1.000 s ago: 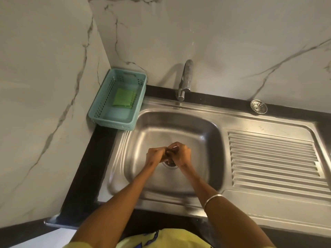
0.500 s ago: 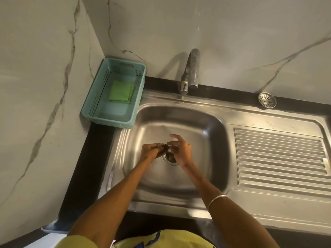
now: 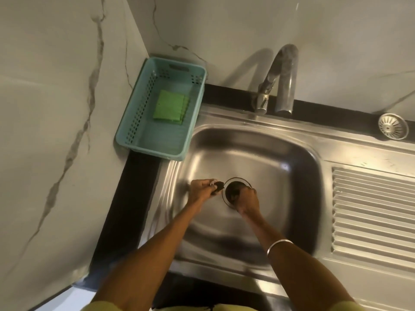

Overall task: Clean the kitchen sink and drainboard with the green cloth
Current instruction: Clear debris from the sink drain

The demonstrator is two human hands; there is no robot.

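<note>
**Both hands down at the drain, green cloth in its basket**

My left hand (image 3: 203,188) is low in the sink (image 3: 269,158), just left of the drain hole (image 3: 234,191). Its fingers (image 3: 210,182) are curled and pinch a small dark object (image 3: 218,186); what it is I cannot make out, as it is small and blurred. It sits right at the rim of the drain.

My right hand (image 3: 247,199) is at the near right edge of the same drain hole, knuckles up, fingers bent down towards the opening. Whether they are clamped on anything I cannot tell, since the fingertips are hidden under the hand. A thin metal bangle (image 3: 279,244) circles my right forearm.

The green cloth (image 3: 170,107) lies folded flat in the teal basket (image 3: 134,122), which stands on the black table (image 3: 134,187) in the corner, touching the sink's left rim. The cloth is well apart from both hands.

The tap (image 3: 284,81) stands behind the basin, its spout arching over the back edge. The ribbed drainboard (image 3: 372,212) stretches away to the right of the basin. A round metal strainer (image 3: 393,126) rests at the back of the table by the marble wall (image 3: 56,108), beyond the drainboard.
</note>
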